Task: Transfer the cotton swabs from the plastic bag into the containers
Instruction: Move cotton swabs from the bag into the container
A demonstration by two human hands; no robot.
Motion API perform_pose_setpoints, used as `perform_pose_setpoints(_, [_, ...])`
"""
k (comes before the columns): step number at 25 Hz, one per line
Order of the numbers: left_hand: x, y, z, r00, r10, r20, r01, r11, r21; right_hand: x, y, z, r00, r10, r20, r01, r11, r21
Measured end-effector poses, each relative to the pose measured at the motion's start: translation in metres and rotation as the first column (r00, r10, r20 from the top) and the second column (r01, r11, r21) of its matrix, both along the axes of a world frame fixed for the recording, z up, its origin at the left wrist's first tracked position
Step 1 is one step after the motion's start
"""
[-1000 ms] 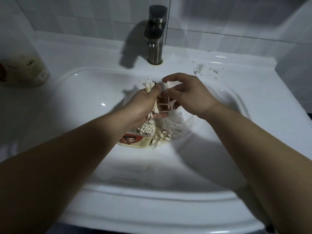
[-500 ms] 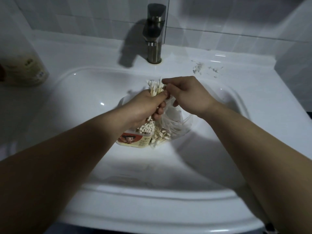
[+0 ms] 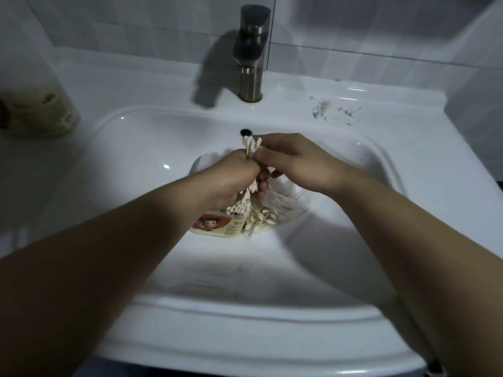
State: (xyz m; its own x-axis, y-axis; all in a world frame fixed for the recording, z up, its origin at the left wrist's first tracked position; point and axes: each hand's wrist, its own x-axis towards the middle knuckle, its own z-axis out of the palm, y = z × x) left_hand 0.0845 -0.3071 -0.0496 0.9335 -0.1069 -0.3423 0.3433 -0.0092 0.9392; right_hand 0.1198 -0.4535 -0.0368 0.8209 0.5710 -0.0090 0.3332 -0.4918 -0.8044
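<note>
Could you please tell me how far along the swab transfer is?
Done: the labelled container already holds some upright swabs. In hand: the left hand grips a bundle of swabs, the right hand pinching its top. Left: loose swabs lie in the plastic bag.

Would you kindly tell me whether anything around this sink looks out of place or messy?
Yes: grey flecks or smears mark the white ledge right of the faucet; what they are I cannot tell. Also, the container and plastic bag sit in the sink basin, an odd workplace.
</note>
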Motion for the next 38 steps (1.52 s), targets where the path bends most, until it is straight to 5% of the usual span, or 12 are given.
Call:
perform_pose_setpoints(11, [0.002, 0.001, 0.005, 0.994, 0.062, -0.090, -0.073, 0.989, -0.125, -0.005, 0.007, -0.005, 0.942, 0.195, 0.275, -0.127, 0.961, -0.247])
perform_pose_setpoints(16, [-0.001, 0.001, 0.005, 0.992, 0.066, -0.106, -0.074, 0.994, -0.077, -0.003, 0.012, -0.006, 0.906, 0.163, 0.390, -0.055, 0.960, -0.273])
perform_pose_setpoints(21, [0.000, 0.000, 0.005, 0.979, 0.068, -0.190, -0.110, 0.969, -0.220, -0.005, 0.012, -0.010, 0.915, 0.242, 0.324, -0.143, 0.943, -0.301])
perform_pose_setpoints(38, [-0.003, 0.000, 0.008, 0.976, 0.095, -0.197, -0.121, 0.985, -0.126, -0.009, 0.014, -0.004, 0.914, 0.187, 0.359, -0.086, 0.956, -0.280])
